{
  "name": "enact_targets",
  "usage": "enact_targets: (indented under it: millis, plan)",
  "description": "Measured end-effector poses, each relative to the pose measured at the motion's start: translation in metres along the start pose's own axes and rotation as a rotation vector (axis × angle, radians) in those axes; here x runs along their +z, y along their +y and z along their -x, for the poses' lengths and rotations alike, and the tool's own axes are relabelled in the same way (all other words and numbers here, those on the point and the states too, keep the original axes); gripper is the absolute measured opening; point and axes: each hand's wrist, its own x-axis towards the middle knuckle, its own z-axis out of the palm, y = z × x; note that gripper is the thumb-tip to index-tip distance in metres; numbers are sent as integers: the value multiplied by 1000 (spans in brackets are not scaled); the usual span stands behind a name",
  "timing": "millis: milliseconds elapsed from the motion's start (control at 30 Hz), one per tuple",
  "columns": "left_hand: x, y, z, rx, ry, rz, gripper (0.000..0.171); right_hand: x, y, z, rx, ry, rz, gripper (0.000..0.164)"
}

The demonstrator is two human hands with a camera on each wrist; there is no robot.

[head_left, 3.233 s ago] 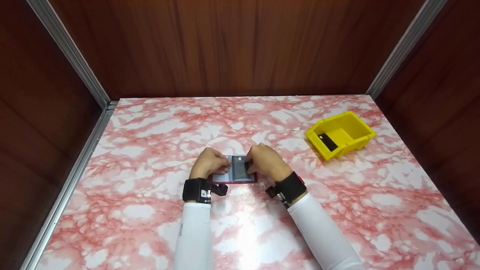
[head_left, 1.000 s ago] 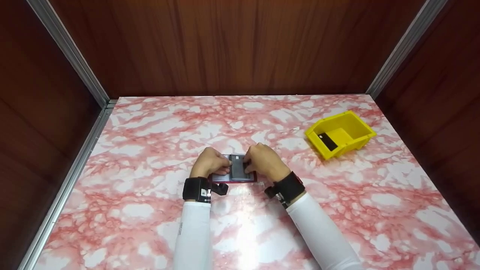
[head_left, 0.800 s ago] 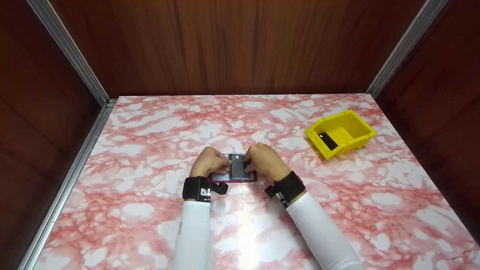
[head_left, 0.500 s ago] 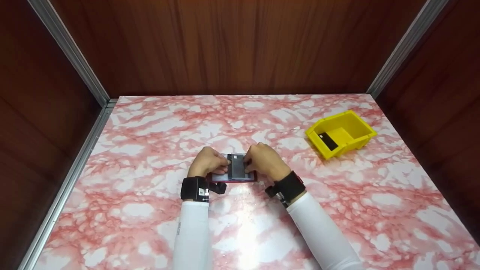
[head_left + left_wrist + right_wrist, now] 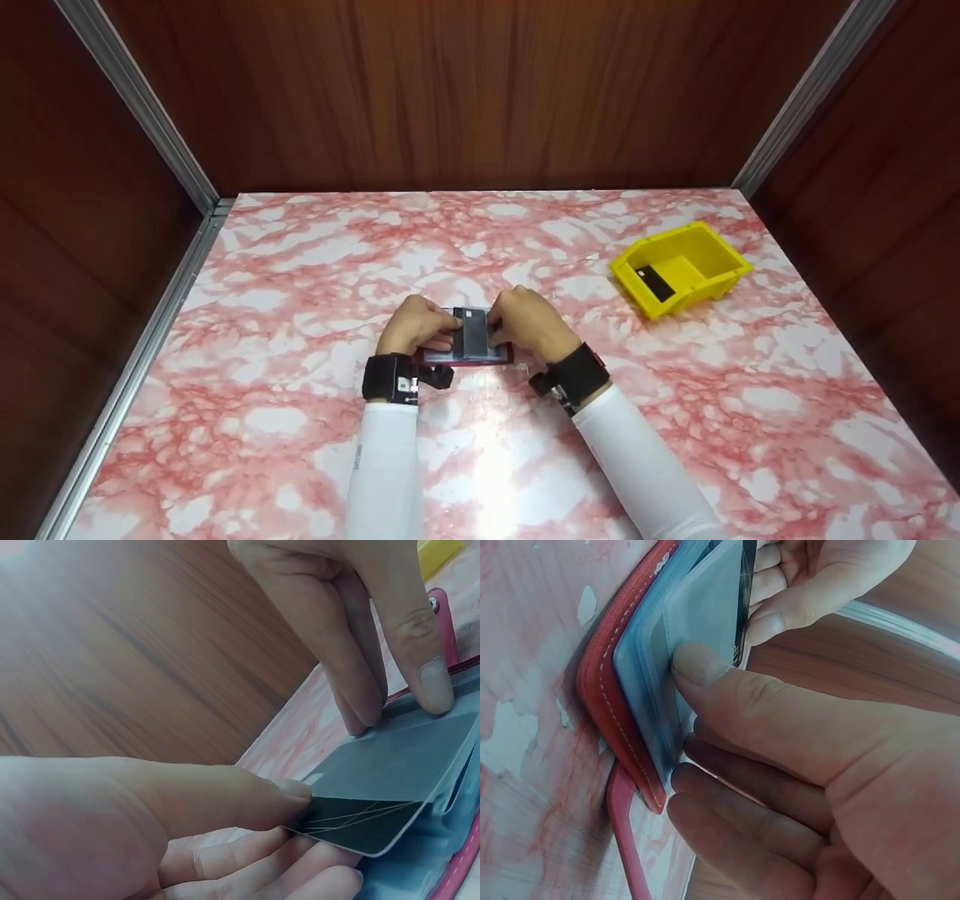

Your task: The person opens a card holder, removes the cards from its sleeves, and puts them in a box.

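Note:
A red card holder with clear plastic sleeves lies open on the table. In the left wrist view, a black card with thin pale lines sticks partly out of one clear sleeve; the rest shows through the plastic. My left hand pinches the card's exposed end, thumb on top and fingers beneath. At the opposite side my right hand pinches the sleeve's edge, its thumb flat on the plastic. From the right wrist, the stitched red cover sits under the stacked sleeves, which are lifted off it.
A yellow bin stands at the right of the marbled table, with a flat black card-like piece inside. A red strap extends from the holder. Dark wood panels rise behind and at both sides.
Earlier the black card lay within the sleeve at the right; the sleeve has since been lifted. Over the last second my left hand has drawn the card's end out leftward. My right hand stays nearly still.

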Motion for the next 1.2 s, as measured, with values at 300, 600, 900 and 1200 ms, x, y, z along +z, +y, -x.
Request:
enact_targets:
  millis: [300,600,900,1200]
  plan:
    - [2,1,-1,-7,-9,-18,10,-1,-5,1,-35,8,22,15]
    - [3,0,-1,19,-7,-21,10,2,-8,1,-91,26,43,4]
    - [3,1,-1,40,2,-41,14,4,-10,2,-43,35,45,8]
    - [4,2,0,55,-5,-51,22,3,-9,2,-74,39,36,9]
